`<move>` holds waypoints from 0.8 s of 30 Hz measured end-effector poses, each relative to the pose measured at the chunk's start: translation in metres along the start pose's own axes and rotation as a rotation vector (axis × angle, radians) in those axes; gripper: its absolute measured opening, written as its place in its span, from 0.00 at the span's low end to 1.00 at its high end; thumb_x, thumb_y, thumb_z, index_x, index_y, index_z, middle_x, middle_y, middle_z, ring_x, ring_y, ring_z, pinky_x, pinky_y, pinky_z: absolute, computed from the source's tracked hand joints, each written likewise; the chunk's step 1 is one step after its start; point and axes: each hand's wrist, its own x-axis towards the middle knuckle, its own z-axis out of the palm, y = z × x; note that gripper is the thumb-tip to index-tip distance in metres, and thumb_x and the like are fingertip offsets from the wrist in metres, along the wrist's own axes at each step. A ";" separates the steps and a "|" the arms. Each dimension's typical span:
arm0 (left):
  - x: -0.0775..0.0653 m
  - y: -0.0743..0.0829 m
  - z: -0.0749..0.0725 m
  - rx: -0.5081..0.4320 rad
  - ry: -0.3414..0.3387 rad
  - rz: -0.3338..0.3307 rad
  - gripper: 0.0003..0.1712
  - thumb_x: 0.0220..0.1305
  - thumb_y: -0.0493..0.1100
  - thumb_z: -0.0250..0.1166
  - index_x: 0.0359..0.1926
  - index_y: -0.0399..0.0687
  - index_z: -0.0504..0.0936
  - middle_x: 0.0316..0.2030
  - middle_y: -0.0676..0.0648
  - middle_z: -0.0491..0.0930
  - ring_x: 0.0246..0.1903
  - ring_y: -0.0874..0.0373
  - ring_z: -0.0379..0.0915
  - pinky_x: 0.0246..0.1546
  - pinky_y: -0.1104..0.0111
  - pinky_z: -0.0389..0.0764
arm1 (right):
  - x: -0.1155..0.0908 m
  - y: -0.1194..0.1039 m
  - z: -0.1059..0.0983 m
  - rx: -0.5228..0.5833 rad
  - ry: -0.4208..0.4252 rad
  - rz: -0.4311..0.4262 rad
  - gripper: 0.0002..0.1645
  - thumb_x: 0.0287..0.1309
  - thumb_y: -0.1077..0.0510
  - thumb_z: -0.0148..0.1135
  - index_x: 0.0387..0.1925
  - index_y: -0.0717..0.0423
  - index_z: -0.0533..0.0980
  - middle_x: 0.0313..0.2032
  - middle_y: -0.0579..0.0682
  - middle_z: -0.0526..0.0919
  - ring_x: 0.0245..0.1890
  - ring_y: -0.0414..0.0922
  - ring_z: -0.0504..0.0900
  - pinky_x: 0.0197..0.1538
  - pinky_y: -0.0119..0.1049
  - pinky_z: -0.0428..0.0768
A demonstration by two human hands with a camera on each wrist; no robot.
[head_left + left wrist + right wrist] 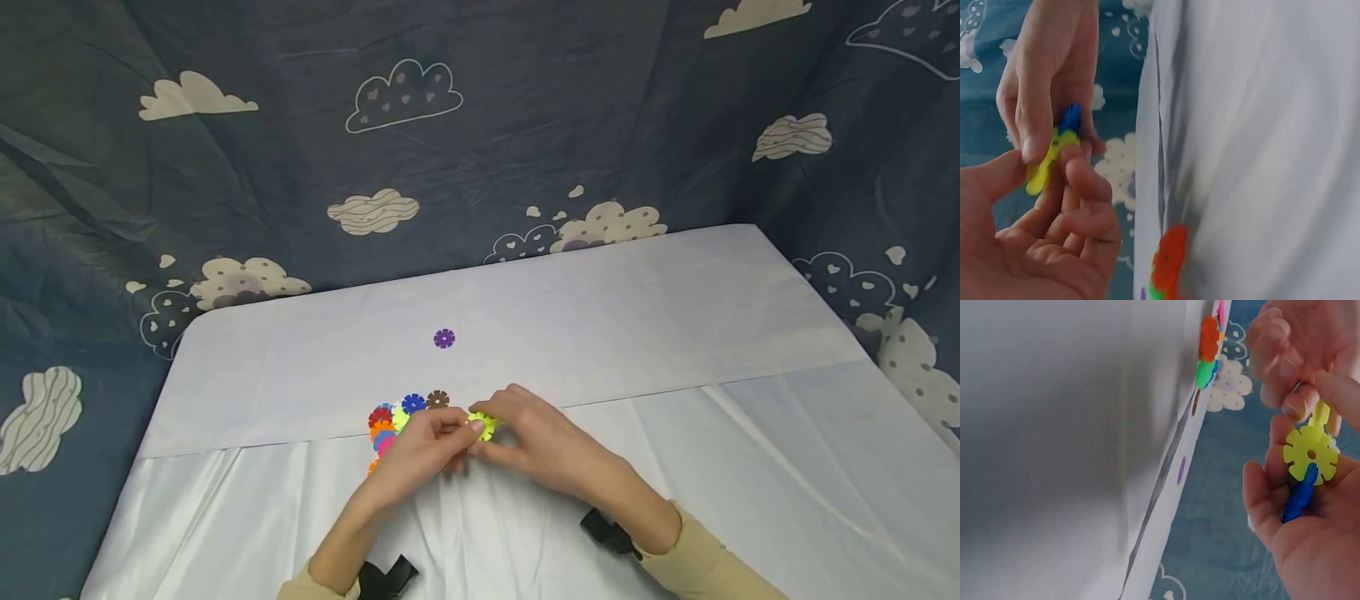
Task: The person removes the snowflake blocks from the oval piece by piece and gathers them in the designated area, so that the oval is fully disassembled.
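Both hands meet over the near part of the table, holding a short chain of slotted plastic flower discs. My left hand [420, 450] pinches a yellow disc [1320, 415] at one end between thumb and fingers. My right hand [558, 442] has its fingers curled round the other end, where a second yellow disc [1296, 450] joins a blue disc [1297, 503]. In the right wrist view the blue disc lies across the right palm. The pieces interlock edge to edge at angles. The left hand's fingers partly cover the first yellow disc.
A loose pile of coloured discs [380, 417] lies by the left hand and is partly hidden behind it. Beside it are a dark blue disc [413, 403] and a brown disc [438, 399]. A purple disc [444, 338] lies farther back on the white tablecloth [675, 317].
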 end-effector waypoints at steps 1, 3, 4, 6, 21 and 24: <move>0.001 -0.001 0.001 -0.039 -0.014 -0.018 0.18 0.70 0.52 0.62 0.30 0.42 0.81 0.21 0.38 0.77 0.19 0.50 0.67 0.23 0.70 0.68 | 0.000 -0.001 0.000 0.001 0.004 -0.011 0.18 0.60 0.48 0.68 0.51 0.47 0.80 0.39 0.34 0.78 0.43 0.36 0.71 0.44 0.33 0.74; 0.001 -0.002 0.002 -0.105 -0.032 -0.036 0.19 0.69 0.50 0.62 0.29 0.39 0.79 0.19 0.41 0.75 0.18 0.53 0.65 0.23 0.71 0.67 | 0.000 -0.002 0.001 0.004 0.005 -0.025 0.18 0.61 0.48 0.68 0.51 0.47 0.79 0.39 0.34 0.77 0.43 0.37 0.72 0.44 0.33 0.74; 0.002 -0.002 0.002 -0.132 -0.034 -0.039 0.19 0.69 0.49 0.63 0.28 0.38 0.79 0.18 0.42 0.75 0.18 0.53 0.65 0.23 0.71 0.66 | 0.000 -0.002 0.000 0.009 0.001 -0.027 0.19 0.62 0.47 0.67 0.52 0.46 0.79 0.40 0.34 0.77 0.43 0.37 0.73 0.44 0.33 0.74; 0.002 -0.003 0.002 -0.180 -0.027 -0.042 0.18 0.69 0.47 0.63 0.28 0.36 0.78 0.19 0.42 0.76 0.18 0.54 0.65 0.23 0.71 0.66 | 0.000 -0.001 -0.002 0.025 -0.014 -0.028 0.19 0.63 0.47 0.66 0.53 0.46 0.79 0.41 0.34 0.78 0.44 0.38 0.74 0.45 0.33 0.75; 0.000 -0.003 -0.005 -0.224 -0.082 0.014 0.22 0.69 0.42 0.61 0.35 0.19 0.74 0.21 0.46 0.76 0.20 0.52 0.63 0.23 0.72 0.62 | -0.002 0.002 -0.015 0.065 -0.124 -0.042 0.08 0.69 0.59 0.58 0.43 0.47 0.82 0.34 0.37 0.79 0.31 0.35 0.74 0.38 0.32 0.75; -0.001 -0.003 -0.005 -0.216 -0.068 0.027 0.20 0.69 0.41 0.61 0.34 0.20 0.74 0.20 0.46 0.76 0.20 0.51 0.62 0.23 0.71 0.62 | -0.003 0.002 -0.013 0.064 -0.095 -0.057 0.08 0.68 0.59 0.59 0.41 0.48 0.83 0.32 0.35 0.77 0.28 0.34 0.72 0.35 0.30 0.74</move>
